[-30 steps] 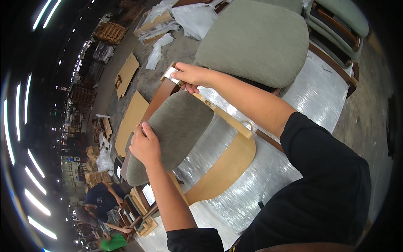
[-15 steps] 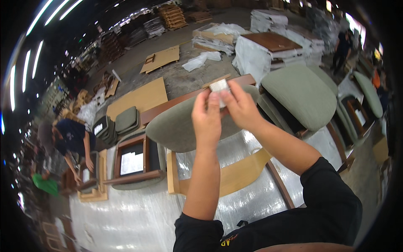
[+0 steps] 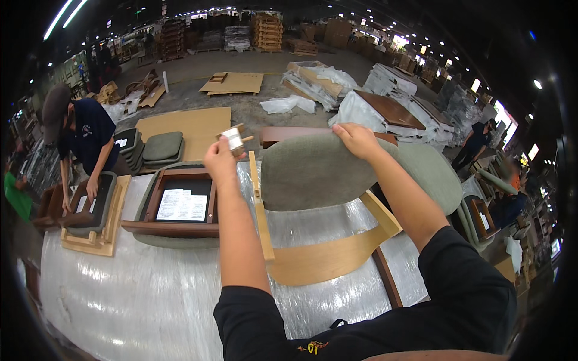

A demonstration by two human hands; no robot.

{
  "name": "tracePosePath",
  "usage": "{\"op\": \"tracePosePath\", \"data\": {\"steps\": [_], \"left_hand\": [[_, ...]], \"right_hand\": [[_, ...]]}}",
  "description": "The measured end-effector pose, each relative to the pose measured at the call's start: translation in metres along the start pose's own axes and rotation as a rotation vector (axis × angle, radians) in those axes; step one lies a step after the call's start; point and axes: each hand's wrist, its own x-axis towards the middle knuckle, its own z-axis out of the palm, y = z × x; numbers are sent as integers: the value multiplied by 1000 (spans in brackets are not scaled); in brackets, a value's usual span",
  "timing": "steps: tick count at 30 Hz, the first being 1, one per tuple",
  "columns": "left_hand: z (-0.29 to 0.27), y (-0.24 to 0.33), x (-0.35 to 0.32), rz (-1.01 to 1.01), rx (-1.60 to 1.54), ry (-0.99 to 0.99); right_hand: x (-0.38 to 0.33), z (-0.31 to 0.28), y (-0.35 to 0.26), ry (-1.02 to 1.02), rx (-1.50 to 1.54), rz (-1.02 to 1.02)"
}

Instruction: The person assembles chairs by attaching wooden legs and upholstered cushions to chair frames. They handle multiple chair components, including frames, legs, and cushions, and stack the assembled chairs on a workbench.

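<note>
My left hand [image 3: 221, 162] is closed around a small white pad with brown pieces sticking out [image 3: 232, 138]; its exact kind is not clear. My right hand [image 3: 358, 141] grips the top edge of a grey-green upholstered seat cushion [image 3: 319, 174], fingers over the rim. The cushion stands tilted up, its fabric face toward me. Just below lies a pale wooden chair frame [image 3: 325, 259] with a curved back rail, resting on the wrapped surface. To the left of my left forearm, another seat [image 3: 183, 201] lies underside up, with a dark wooden frame and white paper label on it.
Clear plastic film covers the work surface [image 3: 132, 289]. At the left a co-worker [image 3: 90, 132] handles another seat. Stacked cushions [image 3: 162, 147] stand near a cardboard sheet [image 3: 201, 126]. More cushions [image 3: 427, 174] lie to the right, with wrapped panels [image 3: 385, 111] behind.
My hands have moved apart. The right has let go of the white pad and taken hold of the cushion's top edge; the left has carried the pad leftward. The view has shifted.
</note>
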Motion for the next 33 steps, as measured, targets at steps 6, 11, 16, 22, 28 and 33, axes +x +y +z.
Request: {"op": "tracePosePath", "data": {"steps": [6, 11, 16, 22, 28, 33], "left_hand": [[9, -36, 12, 10, -34, -47], [9, -19, 11, -1, 32, -102], [30, -11, 14, 77, 357, -148], [54, -27, -3, 181, 556, -11], [63, -45, -17, 207, 563, -26], [55, -46, 4, 213, 633, -30]], "right_hand": [[-4, 13, -1, 14, -39, 91], [-4, 14, -4, 48, -71, 69], [-5, 16, -3, 41, -64, 34], [-6, 11, -7, 44, -72, 26], [-10, 9, -7, 43, -65, 35], [-27, 2, -3, 165, 30, -218]]}}
